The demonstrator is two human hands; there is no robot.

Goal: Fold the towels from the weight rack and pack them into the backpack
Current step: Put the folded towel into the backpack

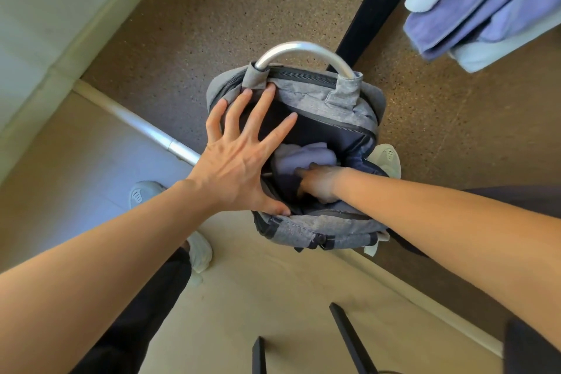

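Observation:
A grey backpack (343, 106) stands open on the floor between my feet, its metal handle at the far side. My left hand (239, 155) lies spread over the left rim of the opening, fingers straight, thumb on the near edge. My right hand (318, 182) reaches down inside the bag, with its fingers pressed onto a lavender towel (303, 156) that lies in the main compartment; the fingertips are hidden. More purple and pale towels (473, 0) hang over the black rack at the top right.
A black rack post (373, 6) stands just behind the backpack. A metal bar (164, 140) runs along the floor on the left. Black rack legs (349, 340) show at the bottom. My white shoes (200, 252) flank the bag.

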